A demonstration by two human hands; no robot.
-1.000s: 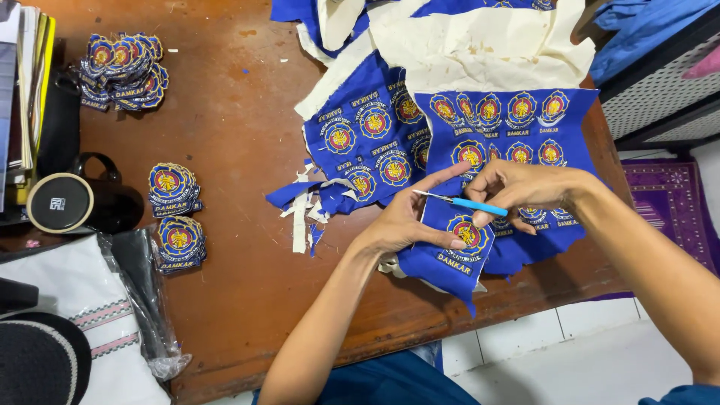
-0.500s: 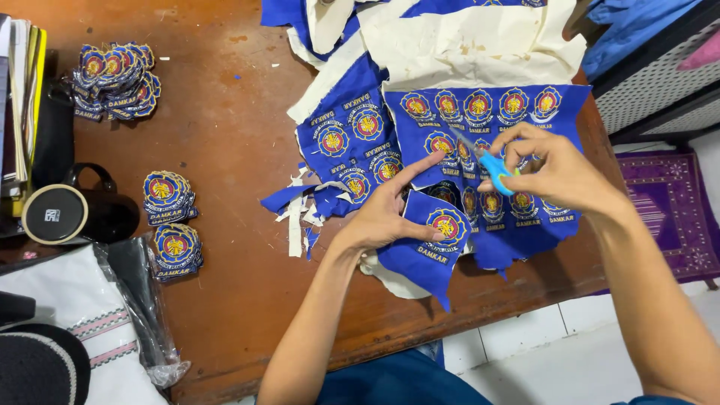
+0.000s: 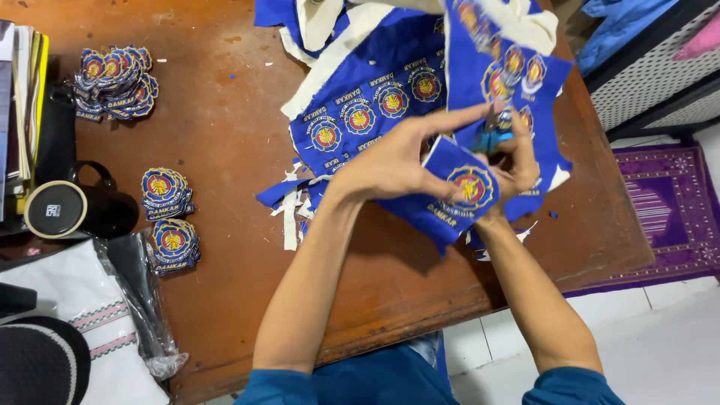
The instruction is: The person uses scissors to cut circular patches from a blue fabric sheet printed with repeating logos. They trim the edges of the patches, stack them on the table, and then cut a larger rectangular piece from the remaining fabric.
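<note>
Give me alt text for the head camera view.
A person's left hand holds up a blue fabric piece with an embroidered round emblem while the right hand works small blue-handled scissors at it, above a brown wooden table with stacked cut patches.

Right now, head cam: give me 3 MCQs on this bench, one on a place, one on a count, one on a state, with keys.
1. Where is the black mug?
A. at the table's left edge
B. on the purple rug
C. between the two hands

2. How many stacks of cut badges lie left of the blue cloth?
A. one
B. three
C. five

3. What state is the blue cloth piece in the hands in?
A. lying flat, untouched
B. lifted and pinched by both hands
C. rolled up in a bag

Key: 1 A, the black mug lies on its side at the left edge of the table. 2 B, the stacks of cut badges sit at three spots. 3 B, the left hand and right hand hold the blue cloth piece above the wood.
</note>
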